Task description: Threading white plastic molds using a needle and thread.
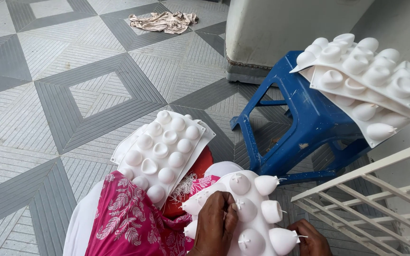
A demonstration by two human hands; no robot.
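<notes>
Down at six o'clock in my view, the white silicone mould (255,213) rests on my lap, its domed cups turned up, and several cups have thin white wicks poking out of their tips. My left hand (216,223) lies on top of it, fingers (224,211) bunched narrow and pinching at one cup near the mould's middle. My right hand (312,239) sits at five o'clock, curled under the mould's lower edge to grip it; its fingertips are hidden, so I can't tell how tightly they close.

At about eight o'clock from the mould, a second mould tray (164,151) leans on my knee, touching the pink floral cloth (129,218) and a red cloth (200,166) beneath it. Some of its cups are pushed in, others bulge out.

Up at two o'clock a stack of mould trays (371,80) lies on a blue plastic stool (304,118), overhanging the seat toward the right. A white metal railing (366,194) cuts across at four o'clock, close beside my right hand. Behind the stool at twelve o'clock stands a grey pillar base (271,33). Far off at eleven o'clock a crumpled beige rag (162,21) lies on the patterned grey floor tiles (72,95).
</notes>
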